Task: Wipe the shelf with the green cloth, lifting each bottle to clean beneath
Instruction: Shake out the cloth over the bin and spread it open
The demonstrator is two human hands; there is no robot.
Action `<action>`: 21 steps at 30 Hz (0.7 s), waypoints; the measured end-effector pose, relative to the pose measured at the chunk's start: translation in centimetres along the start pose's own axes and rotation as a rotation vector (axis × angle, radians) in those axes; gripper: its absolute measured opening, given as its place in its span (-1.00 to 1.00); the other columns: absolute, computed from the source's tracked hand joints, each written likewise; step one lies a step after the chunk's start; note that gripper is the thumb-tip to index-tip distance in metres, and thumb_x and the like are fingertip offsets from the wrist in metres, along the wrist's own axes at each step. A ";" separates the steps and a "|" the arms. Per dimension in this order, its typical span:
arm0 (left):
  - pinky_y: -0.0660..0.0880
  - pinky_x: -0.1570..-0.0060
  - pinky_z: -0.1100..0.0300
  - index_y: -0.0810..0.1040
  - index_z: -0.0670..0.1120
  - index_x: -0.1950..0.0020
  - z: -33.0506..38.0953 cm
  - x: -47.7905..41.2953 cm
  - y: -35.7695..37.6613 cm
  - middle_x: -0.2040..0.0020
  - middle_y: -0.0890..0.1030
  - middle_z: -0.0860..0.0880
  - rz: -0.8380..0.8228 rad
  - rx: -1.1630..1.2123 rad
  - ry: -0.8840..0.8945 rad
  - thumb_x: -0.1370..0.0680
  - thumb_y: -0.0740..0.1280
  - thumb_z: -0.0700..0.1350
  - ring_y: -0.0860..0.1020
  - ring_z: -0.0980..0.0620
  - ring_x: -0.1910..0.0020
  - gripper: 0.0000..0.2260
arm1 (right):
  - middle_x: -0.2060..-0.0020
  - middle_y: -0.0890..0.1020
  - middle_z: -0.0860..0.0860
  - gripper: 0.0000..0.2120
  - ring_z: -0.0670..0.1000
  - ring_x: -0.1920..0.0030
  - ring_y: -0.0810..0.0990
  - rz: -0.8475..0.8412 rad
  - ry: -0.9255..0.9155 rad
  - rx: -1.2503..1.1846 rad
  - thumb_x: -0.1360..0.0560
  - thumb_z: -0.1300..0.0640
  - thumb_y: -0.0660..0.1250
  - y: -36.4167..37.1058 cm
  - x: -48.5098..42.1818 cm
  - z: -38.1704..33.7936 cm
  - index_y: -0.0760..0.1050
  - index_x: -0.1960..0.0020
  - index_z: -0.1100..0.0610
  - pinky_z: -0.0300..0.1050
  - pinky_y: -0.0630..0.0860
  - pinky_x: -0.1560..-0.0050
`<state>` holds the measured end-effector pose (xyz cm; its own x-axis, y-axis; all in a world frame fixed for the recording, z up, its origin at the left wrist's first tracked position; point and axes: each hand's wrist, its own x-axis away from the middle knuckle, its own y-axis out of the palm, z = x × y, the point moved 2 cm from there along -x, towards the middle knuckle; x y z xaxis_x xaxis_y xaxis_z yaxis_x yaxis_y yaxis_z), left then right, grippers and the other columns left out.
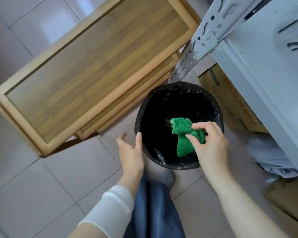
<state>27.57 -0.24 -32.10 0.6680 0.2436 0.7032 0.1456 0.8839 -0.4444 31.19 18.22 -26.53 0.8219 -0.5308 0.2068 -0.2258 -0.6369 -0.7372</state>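
The green cloth (181,128) hangs bunched over the mouth of a round bin (170,165) lined with a black bag, pinched in the grip of the right hand (211,145) between thumb and curled fingers. The left hand (130,151) is at the bin's near-left rim, its grip wide and holding nothing, thumb against the liner. The bin stands on the tiled floor (58,177), beside the wooden shelf (93,66) on its left, with a white metal rack (201,40) and a cardboard box (230,107) to its right.
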 end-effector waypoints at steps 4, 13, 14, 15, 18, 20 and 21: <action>0.16 -0.32 0.43 0.33 0.20 -0.21 6.5 5.9 -1.5 -0.29 0.40 0.15 -0.232 -0.026 0.586 -0.46 0.35 -0.01 0.25 0.25 -0.37 -0.63 | 0.15 0.60 0.09 -0.80 -0.07 0.12 0.53 -0.029 -0.065 -0.043 -0.22 0.32 0.53 -3.6 1.9 -3.6 0.52 0.25 0.25 -0.30 0.43 0.07; 0.35 -0.28 0.12 0.52 -0.12 0.13 16.1 16.9 -7.0 -0.10 0.61 0.02 -0.600 -0.282 0.777 -0.44 0.40 -0.11 0.46 0.08 -0.26 -0.88 | 0.20 0.60 0.11 -0.79 -0.03 0.16 0.54 0.002 -0.072 -0.111 -0.19 0.34 0.54 -15.8 8.0 -12.8 0.56 0.23 0.27 -0.40 0.39 0.05; 0.40 -0.23 0.07 0.51 -0.11 0.17 17.1 18.4 -8.0 -0.04 0.63 0.05 -0.610 -0.279 0.784 -0.45 0.38 -0.11 0.51 0.10 -0.19 -0.90 | 0.21 0.60 0.12 -0.79 -0.03 0.17 0.53 0.012 -0.081 -0.109 -0.19 0.33 0.54 -17.4 8.8 -13.9 0.56 0.23 0.28 -0.41 0.38 0.06; 0.45 -0.17 0.06 0.50 -0.07 0.18 18.1 20.0 -9.0 0.00 0.64 0.07 -0.623 -0.267 0.776 -0.47 0.36 -0.09 0.54 0.13 -0.12 -0.91 | 0.22 0.60 0.13 -0.79 -0.04 0.18 0.53 0.026 -0.094 -0.105 -0.19 0.33 0.54 -18.8 9.6 -14.9 0.56 0.23 0.28 -0.43 0.37 0.07; 0.53 0.00 -0.02 0.40 0.06 0.25 21.0 23.4 -11.9 0.09 0.67 -0.04 -0.554 -0.195 0.704 -0.51 0.29 0.00 0.60 0.02 0.04 -0.84 | 0.21 0.58 0.11 -0.82 -0.11 0.16 0.48 0.093 -0.100 -0.074 -0.23 0.29 0.52 -23.1 11.7 -17.2 0.58 0.20 0.25 -0.51 0.32 0.06; 0.50 0.10 -0.04 0.35 0.05 0.27 23.4 24.6 -13.9 0.14 0.64 -0.15 -0.443 -0.107 0.665 -0.53 0.25 0.02 0.57 -0.10 0.11 -0.80 | 0.21 0.56 0.11 -0.85 -0.11 0.16 0.46 0.173 -0.086 -0.053 -0.27 0.28 0.50 -25.7 12.9 -18.2 0.59 0.19 0.23 -0.55 0.30 0.05; 0.49 0.14 0.06 0.34 0.03 0.27 24.6 25.1 -14.9 0.21 0.61 -0.11 -0.394 -0.070 0.672 -0.54 0.24 0.02 0.55 -0.04 0.16 -0.80 | 0.21 0.56 0.11 -0.87 -0.10 0.17 0.47 0.208 -0.071 -0.046 -0.28 0.28 0.49 -26.9 13.5 -18.7 0.59 0.19 0.22 -0.54 0.29 0.06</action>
<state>24.21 2.51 5.89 0.8528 -0.3969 0.3394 0.4947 0.8222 -0.2814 38.56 17.74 8.17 0.7895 -0.6137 0.0059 -0.4167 -0.5431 -0.7290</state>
